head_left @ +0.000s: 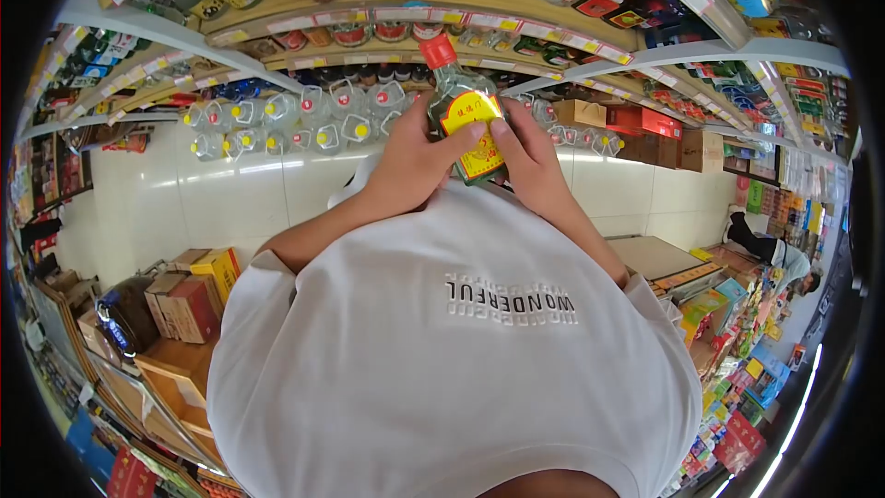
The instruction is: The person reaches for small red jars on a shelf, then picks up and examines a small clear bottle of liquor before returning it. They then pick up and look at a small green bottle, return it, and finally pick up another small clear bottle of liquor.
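Head view: capped green bottle, contents unclear, was clasped by left hand and right hand; axis ran 5 to 11 o'clock, cap at 11.

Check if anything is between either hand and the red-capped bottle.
Nothing visible. The left hand and right hand both grip the bottle directly, thumbs pressed on its yellow label.

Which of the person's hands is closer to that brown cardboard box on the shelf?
Right. The right hand grips the bottle just beside the cardboard box; the left hand holds the bottle's other side, farther off.
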A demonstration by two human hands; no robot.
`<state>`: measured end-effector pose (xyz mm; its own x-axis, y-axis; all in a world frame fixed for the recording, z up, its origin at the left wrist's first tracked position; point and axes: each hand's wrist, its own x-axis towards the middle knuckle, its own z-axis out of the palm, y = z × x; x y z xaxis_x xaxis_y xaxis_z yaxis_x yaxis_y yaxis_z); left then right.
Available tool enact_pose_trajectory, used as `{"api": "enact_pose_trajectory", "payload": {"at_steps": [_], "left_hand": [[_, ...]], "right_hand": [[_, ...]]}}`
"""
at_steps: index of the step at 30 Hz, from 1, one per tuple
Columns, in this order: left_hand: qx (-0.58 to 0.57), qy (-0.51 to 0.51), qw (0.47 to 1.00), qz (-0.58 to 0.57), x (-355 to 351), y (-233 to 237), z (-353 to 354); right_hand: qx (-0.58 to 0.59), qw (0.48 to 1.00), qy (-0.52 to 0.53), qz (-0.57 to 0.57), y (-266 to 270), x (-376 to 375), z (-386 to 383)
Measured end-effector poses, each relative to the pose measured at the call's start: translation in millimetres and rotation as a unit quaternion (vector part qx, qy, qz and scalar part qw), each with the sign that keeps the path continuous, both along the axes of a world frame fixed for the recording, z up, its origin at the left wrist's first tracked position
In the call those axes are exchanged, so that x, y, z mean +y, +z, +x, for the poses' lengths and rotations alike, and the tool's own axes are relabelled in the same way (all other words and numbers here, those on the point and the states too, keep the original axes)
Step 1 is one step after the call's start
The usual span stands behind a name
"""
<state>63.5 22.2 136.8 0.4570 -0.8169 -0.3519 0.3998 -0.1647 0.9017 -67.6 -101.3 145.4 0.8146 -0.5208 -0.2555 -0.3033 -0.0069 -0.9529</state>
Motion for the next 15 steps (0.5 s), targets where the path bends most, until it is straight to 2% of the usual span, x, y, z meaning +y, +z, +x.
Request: {"api": "enact_pose_trajectory", "payload": {"at_steps": [2,3,5,8,15], "left_hand": [[-0.004,0.001,1.0,-0.003,5.6,-5.9,5.3],[0.013,-0.006,1.0,0.023,9.6,-4.7,8.2],[0.02,0.008,1.0,-0.007,13.7,-11.7,11.6],[0.04,0.011,0.999,-0.018,20.2,-14.3,18.1],[0.058,0.026,0.997,-0.046,23.3,-19.2,23.1]], "right_hand": [[0.015,1.0,-0.014,0.015,-2.6,9.8,4.5],[-0.005,1.0,-0.018,-0.008,-8.9,13.4,6.8],[-0.05,0.997,-0.027,-0.053,-26.8,19.7,11.5],[-0.084,0.995,-0.035,-0.038,-36.1,25.1,17.3],[-0.091,0.994,-0.033,-0.058,-39.7,27.8,24.9]]}}
